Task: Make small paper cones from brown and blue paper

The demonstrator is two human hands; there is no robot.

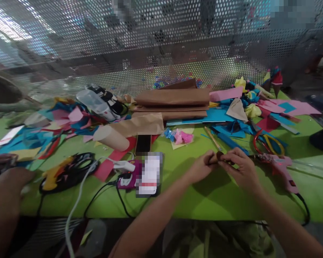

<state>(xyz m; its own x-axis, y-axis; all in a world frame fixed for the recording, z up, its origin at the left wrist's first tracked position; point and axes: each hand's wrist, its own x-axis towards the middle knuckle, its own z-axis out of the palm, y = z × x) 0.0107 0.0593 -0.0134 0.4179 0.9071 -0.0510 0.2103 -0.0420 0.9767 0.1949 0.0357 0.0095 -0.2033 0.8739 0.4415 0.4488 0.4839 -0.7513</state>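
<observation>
A small rolled brown paper piece is held between my two hands above the green table. My left hand is closed around its left part. The fingertips of my right hand pinch its right end, and the fingers hide much of it. Just beyond my hands lie a pencil and a blue strip. To the right of my right hand are a pink glue gun and scissors with red and yellow handles.
Folded brown paper lies at the back before a perforated metal screen. A cardboard tube, purple power strip, phone and yellow glue gun are left, with cords over the edge. Another person's hand is far left.
</observation>
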